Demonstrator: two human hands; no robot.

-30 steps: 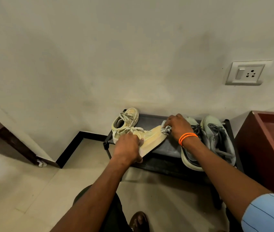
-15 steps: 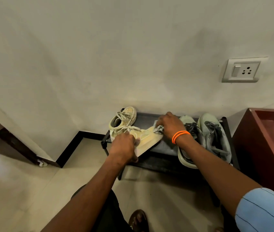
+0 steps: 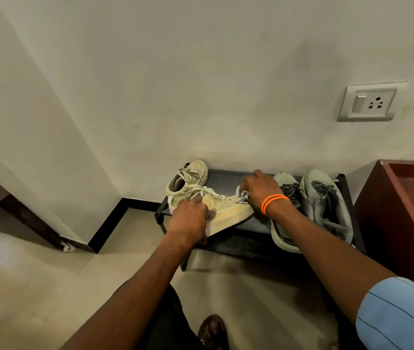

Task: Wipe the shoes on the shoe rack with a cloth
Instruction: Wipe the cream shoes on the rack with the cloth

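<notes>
A low black shoe rack [image 3: 259, 224] stands against the wall. My left hand [image 3: 190, 221] grips the heel end of a pale yellow sneaker [image 3: 228, 213] tipped on its side at the rack's front left. My right hand [image 3: 260, 189], with orange bands at the wrist, holds a small grey-white cloth [image 3: 243, 197] against the sneaker's toe. The matching yellow sneaker [image 3: 190, 178] stands behind it. A pair of grey-green sneakers [image 3: 327, 205] sits on the rack's right half, partly hidden by my right forearm.
A dark red wooden cabinet [image 3: 398, 215] stands right of the rack. A wall socket [image 3: 370, 103] is above it. A dark wooden door frame [image 3: 19, 213] runs at the left, and my sandalled foot [image 3: 212, 330] is on the tiled floor.
My right hand and the cloth have shifted slightly along the toe of the yellow sneaker. My left hand keeps its grip on the shoe. The camera view has drifted a little.
</notes>
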